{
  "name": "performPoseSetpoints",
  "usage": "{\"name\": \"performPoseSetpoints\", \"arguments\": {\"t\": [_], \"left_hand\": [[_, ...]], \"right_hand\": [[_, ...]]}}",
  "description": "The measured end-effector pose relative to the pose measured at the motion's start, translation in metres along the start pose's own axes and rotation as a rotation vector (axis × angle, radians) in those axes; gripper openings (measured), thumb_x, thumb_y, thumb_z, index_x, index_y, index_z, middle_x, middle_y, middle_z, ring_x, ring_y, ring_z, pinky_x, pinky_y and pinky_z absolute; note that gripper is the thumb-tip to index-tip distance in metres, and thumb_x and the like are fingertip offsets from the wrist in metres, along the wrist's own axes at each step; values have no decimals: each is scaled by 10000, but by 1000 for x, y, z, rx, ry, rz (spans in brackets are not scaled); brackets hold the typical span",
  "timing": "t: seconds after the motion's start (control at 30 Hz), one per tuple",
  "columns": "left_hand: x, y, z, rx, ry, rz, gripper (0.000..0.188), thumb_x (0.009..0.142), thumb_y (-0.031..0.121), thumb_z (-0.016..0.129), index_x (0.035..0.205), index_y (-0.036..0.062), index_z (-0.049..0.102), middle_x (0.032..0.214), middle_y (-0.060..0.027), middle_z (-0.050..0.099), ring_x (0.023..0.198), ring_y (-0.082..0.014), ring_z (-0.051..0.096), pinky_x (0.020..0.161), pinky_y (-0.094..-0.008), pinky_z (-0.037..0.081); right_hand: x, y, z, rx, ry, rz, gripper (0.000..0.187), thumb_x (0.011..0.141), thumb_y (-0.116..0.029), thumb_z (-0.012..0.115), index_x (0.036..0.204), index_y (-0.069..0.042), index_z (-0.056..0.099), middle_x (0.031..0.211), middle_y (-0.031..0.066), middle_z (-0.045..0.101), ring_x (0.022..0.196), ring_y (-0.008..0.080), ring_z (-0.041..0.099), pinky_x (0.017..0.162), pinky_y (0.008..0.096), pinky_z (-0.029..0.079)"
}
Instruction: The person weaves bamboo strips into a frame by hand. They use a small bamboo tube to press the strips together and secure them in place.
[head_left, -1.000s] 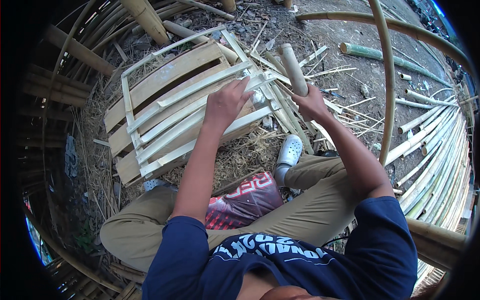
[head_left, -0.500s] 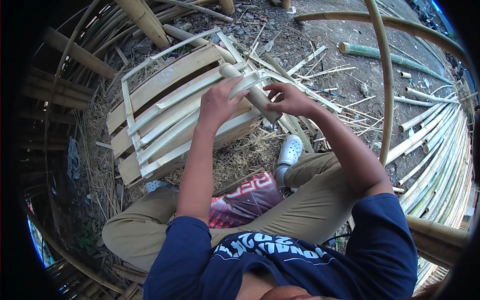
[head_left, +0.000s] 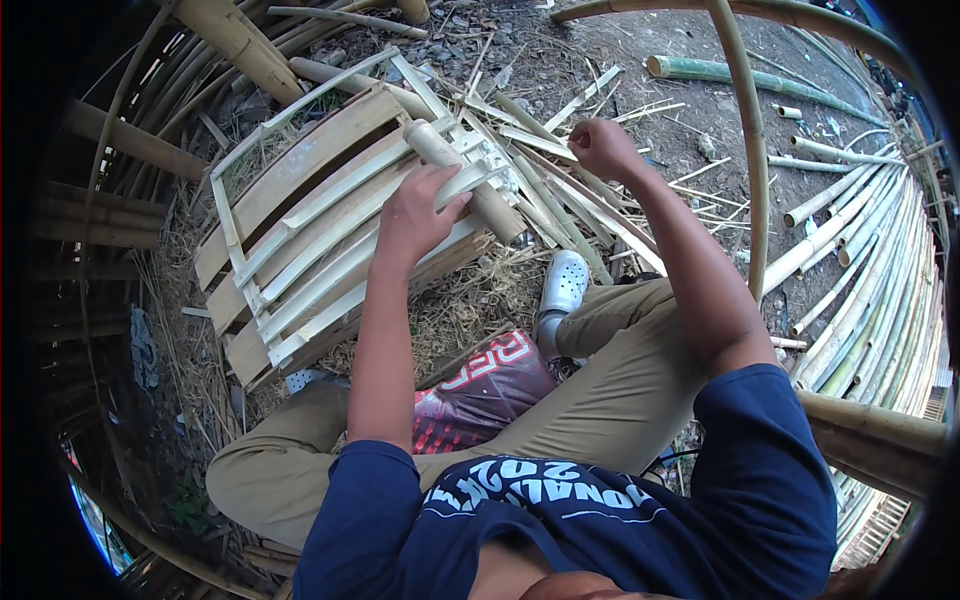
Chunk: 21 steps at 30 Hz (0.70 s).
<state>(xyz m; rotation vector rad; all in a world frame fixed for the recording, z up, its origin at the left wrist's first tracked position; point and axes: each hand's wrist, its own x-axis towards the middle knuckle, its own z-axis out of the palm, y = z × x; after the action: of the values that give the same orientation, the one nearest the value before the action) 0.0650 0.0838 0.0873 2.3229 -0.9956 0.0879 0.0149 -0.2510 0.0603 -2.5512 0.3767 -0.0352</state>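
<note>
A rectangular frame of pale split-bamboo strips [head_left: 322, 262] lies over a low slatted wooden stand [head_left: 352, 128]. Across the frame's right end rests a short round bamboo piece [head_left: 492, 212]. My left hand [head_left: 412, 218] is closed beside it, thumb and fingers pinching a pale bamboo strip [head_left: 462, 183] that crosses over the round piece. Off to the right, my right hand [head_left: 606, 148] is raised above the loose strips with its fingers curled in. Whatever it may hold is hidden.
Loose bamboo strips [head_left: 575, 200] lie scattered to the right of the stand. Bamboo poles [head_left: 850, 270] are piled at far right, and an upright bamboo pole [head_left: 745, 150] stands near my right arm. A dark red printed cloth [head_left: 485, 385] lies between my legs.
My right hand has moved away from the round bamboo piece, up and to the right, and its fingers have curled closed. My left hand still pinches the strip. The whole view has shifted slightly.
</note>
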Motion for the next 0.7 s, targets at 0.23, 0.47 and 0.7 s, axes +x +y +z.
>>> {"name": "performPoseSetpoints", "arguments": {"t": [0.23, 0.47, 0.7], "left_hand": [[-11, 2, 8, -75, 10, -7, 378, 875, 245, 773, 1209, 74, 721, 1155, -91, 685, 1063, -326, 680, 911, -432, 548], [-11, 4, 11, -79, 30, -11, 385, 869, 237, 778, 1217, 84, 717, 1149, -85, 685, 1054, -321, 684, 898, -429, 550], [-13, 2, 12, -65, 25, 0, 416, 863, 263, 793, 1236, 96, 716, 1145, -84, 687, 1045, -319, 689, 880, -427, 555]], "right_hand": [[-9, 1, -32, 34, 84, 39, 252, 886, -228, 711, 1049, -56, 798, 1026, 192, 770, 950, 334, 746, 888, 425, 572], [-16, -29, 6, 92, -123, -242, 409, 950, -357, 736, 1238, -68, 710, 965, 149, 754, 900, 308, 733, 833, 432, 558], [-23, -53, 31, 194, -91, -428, 509, 977, -414, 718, 1370, -99, 645, 948, 102, 729, 783, 254, 700, 724, 405, 547]]}}
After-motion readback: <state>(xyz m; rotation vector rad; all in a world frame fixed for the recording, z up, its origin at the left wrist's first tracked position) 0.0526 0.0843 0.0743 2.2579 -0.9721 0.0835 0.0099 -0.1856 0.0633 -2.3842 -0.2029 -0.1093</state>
